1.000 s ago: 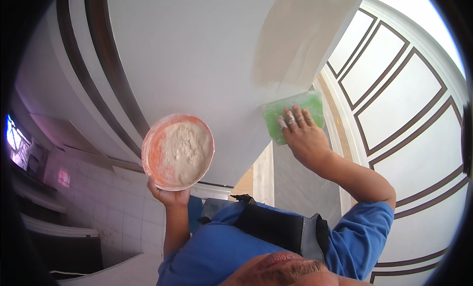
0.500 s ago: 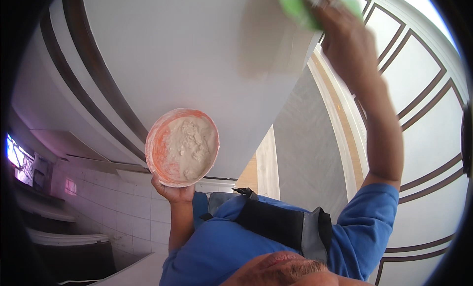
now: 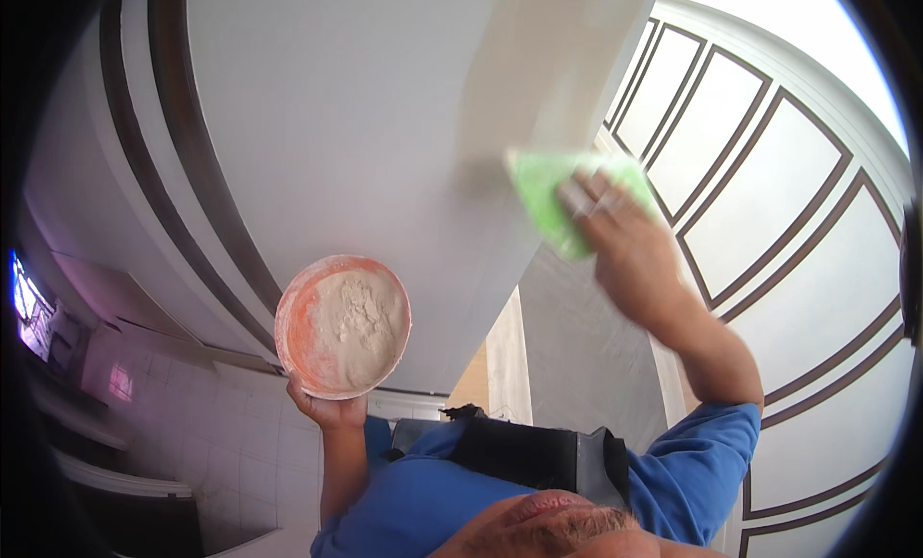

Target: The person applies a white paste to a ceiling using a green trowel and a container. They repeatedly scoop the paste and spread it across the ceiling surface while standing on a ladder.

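My left hand (image 3: pixel 332 409) grips an orange bowl (image 3: pixel 306 342) from below and at its near rim, most of the fingers hidden under it. Pale, lumpy plaster (image 3: pixel 358 313) fills much of the bowl. In my right hand (image 3: pixel 625 246) is a green flat plastic spreader (image 3: pixel 543 193), blurred by motion, with the fingers pressed on its back. The spreader is near the corner edge of a white wall (image 3: pixel 365 125), below a damp-looking beige patch of plaster (image 3: pixel 534 68). Whether it touches the wall, I cannot tell.
Dark curved trim (image 3: pixel 183 125) runs down the wall's left side. White panels with brown moulding (image 3: pixel 788 202) stand at the right. A grey floor strip (image 3: pixel 577 337) shows beyond the corner. Dark shelving (image 3: pixel 125 500) and white tiles (image 3: pixel 236 423) are at lower left.
My right hand has come down with the spreader from the top of the wall, uncovering more of the beige patch. The bowl in my left hand sits slightly lower.
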The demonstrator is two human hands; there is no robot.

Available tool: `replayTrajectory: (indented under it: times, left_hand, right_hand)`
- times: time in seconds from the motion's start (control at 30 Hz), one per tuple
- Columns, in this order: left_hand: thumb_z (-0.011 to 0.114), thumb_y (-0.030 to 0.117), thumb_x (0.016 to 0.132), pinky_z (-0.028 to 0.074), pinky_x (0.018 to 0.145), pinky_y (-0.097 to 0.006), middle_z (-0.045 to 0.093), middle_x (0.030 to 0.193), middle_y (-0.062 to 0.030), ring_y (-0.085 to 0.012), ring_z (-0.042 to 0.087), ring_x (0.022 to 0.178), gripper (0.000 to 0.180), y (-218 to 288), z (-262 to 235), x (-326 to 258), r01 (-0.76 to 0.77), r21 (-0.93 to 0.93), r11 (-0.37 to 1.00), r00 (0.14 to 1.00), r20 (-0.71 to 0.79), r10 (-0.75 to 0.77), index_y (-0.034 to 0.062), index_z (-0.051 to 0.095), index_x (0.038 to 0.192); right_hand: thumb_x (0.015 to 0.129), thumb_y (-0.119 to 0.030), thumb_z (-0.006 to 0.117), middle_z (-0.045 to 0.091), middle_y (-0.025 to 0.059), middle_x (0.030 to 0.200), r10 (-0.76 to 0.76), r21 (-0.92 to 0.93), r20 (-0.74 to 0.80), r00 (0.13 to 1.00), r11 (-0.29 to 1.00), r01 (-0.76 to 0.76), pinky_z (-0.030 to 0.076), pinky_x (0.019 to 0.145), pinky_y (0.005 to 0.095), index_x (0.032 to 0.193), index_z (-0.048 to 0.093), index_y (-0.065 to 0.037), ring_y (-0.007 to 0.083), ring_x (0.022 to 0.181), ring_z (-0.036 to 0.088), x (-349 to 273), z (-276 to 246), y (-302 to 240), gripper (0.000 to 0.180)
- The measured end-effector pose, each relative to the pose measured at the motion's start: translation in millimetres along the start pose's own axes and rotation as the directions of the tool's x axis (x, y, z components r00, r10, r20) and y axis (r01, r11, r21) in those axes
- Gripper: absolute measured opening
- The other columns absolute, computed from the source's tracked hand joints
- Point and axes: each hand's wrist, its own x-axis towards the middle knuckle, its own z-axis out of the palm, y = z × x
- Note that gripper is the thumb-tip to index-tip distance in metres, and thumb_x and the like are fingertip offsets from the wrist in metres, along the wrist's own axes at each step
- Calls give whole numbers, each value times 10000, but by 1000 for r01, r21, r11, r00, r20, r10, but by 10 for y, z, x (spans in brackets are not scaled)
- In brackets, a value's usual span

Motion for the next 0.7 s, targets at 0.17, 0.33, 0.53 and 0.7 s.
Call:
replayTrajectory:
  times: [0.17,0.33,0.53,0.7]
  left_hand:
    - [633,511,870,317,1203,-568,392,1600,-90,-341,361,1474,794,0,52,9,49,-20,999,999,21,-48,130,412,1531]
    - [629,493,859,337,1188,-567,399,1587,-94,-344,369,1464,792,79,168,-66,45,-33,998,998,41,-44,143,403,1533]
    - [626,505,850,364,1163,-574,402,1575,-91,-341,382,1452,802,89,329,-109,95,-31,995,995,29,-95,165,389,1537]
    - [620,492,861,356,1167,-576,400,1576,-96,-345,378,1453,793,58,287,-136,86,-78,993,996,-12,-87,150,386,1538]
  right_hand:
    - [905,130,515,651,127,1349,71,-16,-639,766,994,-106,577,985,438,1406,608,-192,352,1155,673,917,-1176,571,603]
    - [900,85,461,681,224,1254,164,33,-644,748,982,-187,528,1009,444,1376,592,-5,363,1141,675,1695,-2217,757,503]
    - [908,88,439,691,223,1227,296,82,-511,807,951,-297,526,1015,430,1367,592,13,338,1159,668,2058,-2645,731,490]
    - [897,44,569,629,119,1388,6,-201,-568,823,969,-146,572,973,445,1402,603,-205,365,1222,631,1794,-1681,868,564]
